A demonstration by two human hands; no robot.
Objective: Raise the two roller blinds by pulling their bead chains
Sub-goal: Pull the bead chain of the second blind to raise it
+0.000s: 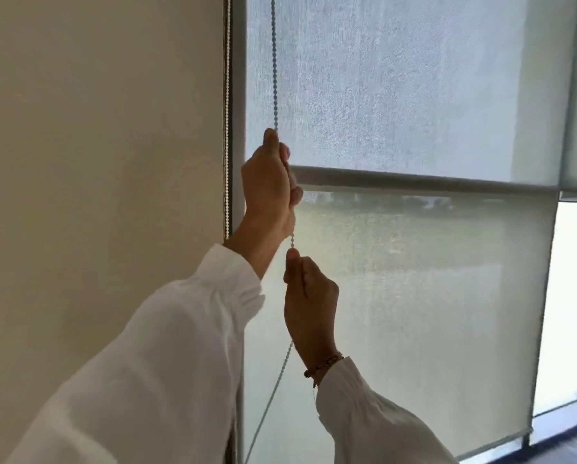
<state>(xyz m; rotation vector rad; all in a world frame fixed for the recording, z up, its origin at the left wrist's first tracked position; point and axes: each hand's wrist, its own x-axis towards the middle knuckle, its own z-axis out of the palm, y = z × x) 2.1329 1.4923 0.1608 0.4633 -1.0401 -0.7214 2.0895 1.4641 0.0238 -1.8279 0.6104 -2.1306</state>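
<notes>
Left hand and right hand are both gripping one bead chain, fists closed; two blinds are showing.

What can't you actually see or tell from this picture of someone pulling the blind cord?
- Head view: the roller on top is cut off by the upper edge.
- The bead chain inside the left hand and right hand is hidden by fingers.
- Its lower loop is hidden behind the sleeve.
- Outdoors is blurred by fabric.

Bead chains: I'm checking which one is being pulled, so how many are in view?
2: one bead chain gripped by both hands before the blind; another hanging untouched along the wall edge.
</notes>
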